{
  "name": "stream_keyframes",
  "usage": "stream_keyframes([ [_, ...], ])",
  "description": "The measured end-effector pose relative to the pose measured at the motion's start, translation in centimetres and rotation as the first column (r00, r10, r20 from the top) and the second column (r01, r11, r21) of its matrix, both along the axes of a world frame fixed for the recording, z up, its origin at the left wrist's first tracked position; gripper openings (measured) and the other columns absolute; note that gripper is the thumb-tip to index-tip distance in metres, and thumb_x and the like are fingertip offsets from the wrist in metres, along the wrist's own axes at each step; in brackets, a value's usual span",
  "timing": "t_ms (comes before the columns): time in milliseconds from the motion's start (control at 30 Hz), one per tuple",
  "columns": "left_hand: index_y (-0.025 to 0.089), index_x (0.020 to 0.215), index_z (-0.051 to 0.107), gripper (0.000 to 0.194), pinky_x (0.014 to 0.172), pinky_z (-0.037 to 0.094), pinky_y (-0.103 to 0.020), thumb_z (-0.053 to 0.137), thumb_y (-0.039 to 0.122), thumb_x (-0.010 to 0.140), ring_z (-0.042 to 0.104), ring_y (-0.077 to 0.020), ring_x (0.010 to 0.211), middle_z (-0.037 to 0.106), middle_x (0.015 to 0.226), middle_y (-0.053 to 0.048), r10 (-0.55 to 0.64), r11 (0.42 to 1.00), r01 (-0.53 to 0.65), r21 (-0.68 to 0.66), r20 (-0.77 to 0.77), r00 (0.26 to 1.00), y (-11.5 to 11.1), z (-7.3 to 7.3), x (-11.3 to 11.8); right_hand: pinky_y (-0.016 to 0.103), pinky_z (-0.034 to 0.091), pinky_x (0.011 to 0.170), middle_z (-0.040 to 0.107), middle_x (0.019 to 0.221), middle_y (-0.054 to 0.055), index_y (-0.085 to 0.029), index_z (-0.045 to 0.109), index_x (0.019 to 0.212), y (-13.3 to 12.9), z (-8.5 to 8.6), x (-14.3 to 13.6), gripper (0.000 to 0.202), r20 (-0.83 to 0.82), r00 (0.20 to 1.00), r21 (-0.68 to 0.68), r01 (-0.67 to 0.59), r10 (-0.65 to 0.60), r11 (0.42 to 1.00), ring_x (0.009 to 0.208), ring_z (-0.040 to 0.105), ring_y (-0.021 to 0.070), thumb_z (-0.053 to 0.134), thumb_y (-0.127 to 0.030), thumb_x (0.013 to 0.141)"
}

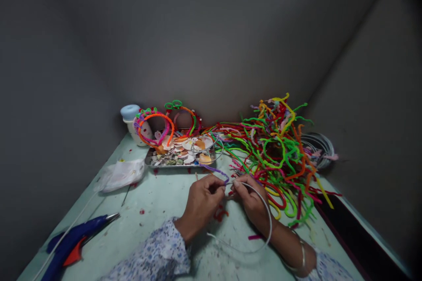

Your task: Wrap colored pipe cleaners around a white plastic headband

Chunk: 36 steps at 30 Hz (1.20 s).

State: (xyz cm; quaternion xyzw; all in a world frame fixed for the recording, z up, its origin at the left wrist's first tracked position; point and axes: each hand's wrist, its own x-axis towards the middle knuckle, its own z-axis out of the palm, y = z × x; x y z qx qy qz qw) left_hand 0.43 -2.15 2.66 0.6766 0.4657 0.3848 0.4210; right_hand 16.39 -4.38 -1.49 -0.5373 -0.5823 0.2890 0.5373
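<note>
My left hand (205, 199) is closed in a pinch at the end of a purple fuzzy stem (214, 169), near the middle of the table. Just right of it, my right hand (252, 199) pinches a pale wire hoop (271, 219) close to its tip. The hoop curves over my right hand and down, and its free end lies below my left hand. The fingertips of both hands nearly meet where stem and wire come together. Small red curled pieces (220, 215) lie beneath the hands.
A metal tray (180, 166) holds shells and pieces, with decorated headbands (173, 129) and a blue-lidded bottle (140, 134) behind. Colourful fuzzy stems (283, 153) pile up at right, beside coiled wire (326, 147). A blue glue gun (79, 232) and plastic bag (123, 175) lie left.
</note>
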Motion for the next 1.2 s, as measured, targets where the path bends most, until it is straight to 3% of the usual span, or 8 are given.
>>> stream_keyframes([
  [333, 0.018, 0.091, 0.068, 0.018, 0.063, 0.044, -0.022, 0.056, 0.024, 0.078, 0.061, -0.0141, 0.068, 0.069, 0.078, -0.002, 0.039, 0.999, -0.038, 0.027, -0.033, 0.999, -0.1, -0.5, 0.2, 0.025, 0.045, 0.055, 0.059, 0.065, 0.000, -0.020, 0.058, 0.078, 0.5, -0.3, -0.3, 0.026, -0.113, 0.993, -0.091, 0.007, -0.017, 0.996, 0.058, 0.055, 0.0159, 0.052, -0.043, 0.087],
  [567, 0.016, 0.086, 0.072, 0.018, 0.068, 0.048, -0.024, 0.057, 0.020, 0.076, 0.065, -0.0172, 0.074, 0.072, 0.081, -0.006, 0.013, 0.999, -0.009, -0.049, 0.070, 0.997, -0.1, -0.4, 0.2, 0.027, 0.044, 0.061, 0.060, 0.066, -0.001, -0.021, 0.057, 0.077, 0.3, -0.2, -0.2, 0.025, -0.077, 0.997, -0.076, 0.002, -0.008, 0.997, 0.061, 0.057, 0.0163, 0.051, -0.042, 0.089],
  [833, 0.017, 0.084, 0.074, 0.020, 0.065, 0.048, -0.025, 0.056, 0.020, 0.076, 0.065, -0.0170, 0.070, 0.073, 0.079, -0.005, 0.020, 1.000, -0.020, 0.001, -0.037, 0.999, 0.0, -1.2, -0.1, 0.026, 0.043, 0.062, 0.059, 0.062, -0.002, -0.021, 0.057, 0.074, 0.2, 0.0, -0.1, 0.024, -0.034, 0.999, -0.085, 0.001, -0.004, 0.996, 0.060, 0.056, 0.0154, 0.051, -0.039, 0.089],
  [1067, 0.014, 0.089, 0.069, 0.020, 0.071, 0.049, -0.025, 0.061, 0.026, 0.075, 0.064, -0.0169, 0.078, 0.071, 0.087, -0.007, -0.039, 0.987, 0.067, -0.147, 0.185, 0.982, 0.6, -1.4, 0.3, 0.026, 0.044, 0.059, 0.057, 0.065, -0.001, -0.021, 0.056, 0.078, 0.5, -0.5, 0.0, 0.023, -0.093, 0.996, -0.073, -0.010, 0.003, 0.997, 0.060, 0.055, 0.0161, 0.050, -0.041, 0.088],
  [1200, 0.012, 0.080, 0.064, 0.025, 0.053, 0.045, -0.023, 0.056, 0.035, 0.078, 0.057, -0.0124, 0.053, 0.065, 0.065, -0.005, -0.008, 0.924, 0.123, -0.363, 0.302, 0.953, 1.1, -1.4, 0.1, 0.026, 0.044, 0.059, 0.056, 0.065, -0.002, -0.021, 0.057, 0.079, 0.4, -0.2, 0.0, 0.021, -0.038, 0.998, -0.045, -0.043, 0.041, 0.998, 0.060, 0.054, 0.0154, 0.050, -0.038, 0.089],
])
